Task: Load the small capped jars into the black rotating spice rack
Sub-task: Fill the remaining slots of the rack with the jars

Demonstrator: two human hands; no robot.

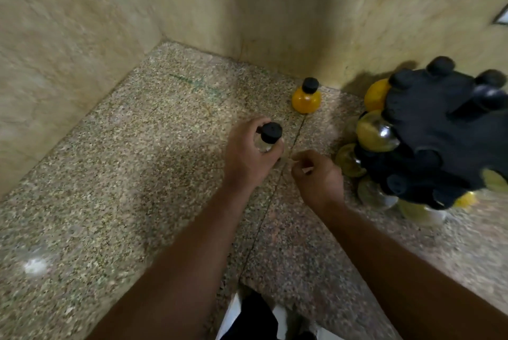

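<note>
My left hand (248,151) grips a small clear jar with a black cap (270,135) just above the speckled counter. My right hand (316,175) hovers close beside it with loosely curled fingers and holds nothing. A jar of orange-yellow powder with a black cap (306,96) stands upright by the back wall. The black rotating spice rack (445,136) stands at the right, with several round jars of yellowish contents seated around its tiers, among them a loaded jar (375,133) facing my hands.
The granite counter (137,175) runs into a corner of beige stone walls (82,23). A seam in the counter (275,196) passes between my hands. The counter's front edge lies at the bottom, with the floor and my clothing (255,317) below it.
</note>
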